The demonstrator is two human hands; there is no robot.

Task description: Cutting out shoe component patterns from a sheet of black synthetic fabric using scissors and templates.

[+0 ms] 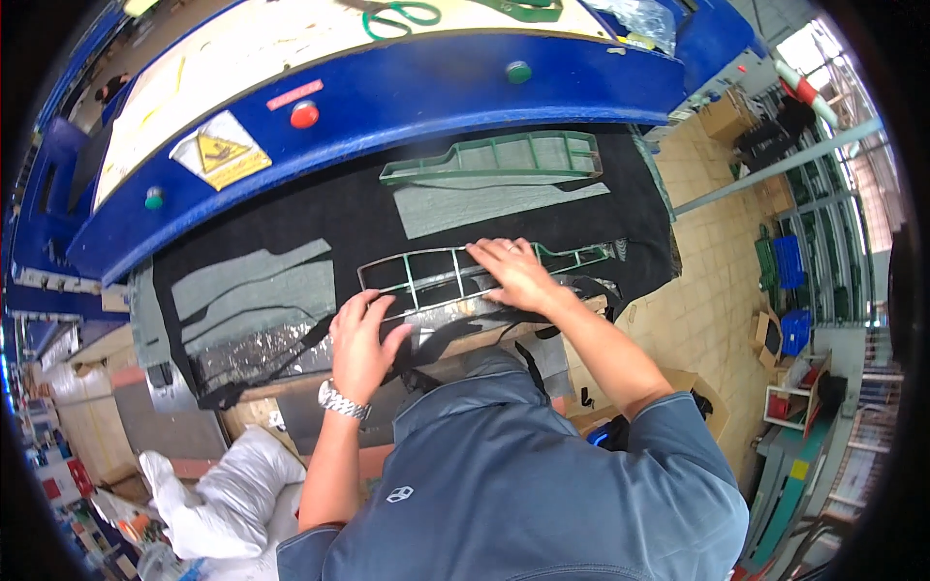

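A long, narrow cutting die [460, 273], a metal frame with green crossbars, lies on the black sheet material [363, 218] near its front edge. My left hand [362, 341] grips the near left end of the die, fingers over its rim and thumb apart. My right hand [518, 274] is on the die right of its middle, fingers reaching over the far rim; its thumb side is partly hidden. A second green cutting die [494, 155] sits farther back on the sheet. Long cut-out gaps [257, 281] in the sheet expose a grey surface.
Behind the sheet runs a blue machine beam [417, 102] with a red button [304, 114] and green buttons. Green-handled scissors [402, 17] lie on its pale top. Loose black strips [450, 334] hang along the front edge. A white bundle [228, 494] is at lower left.
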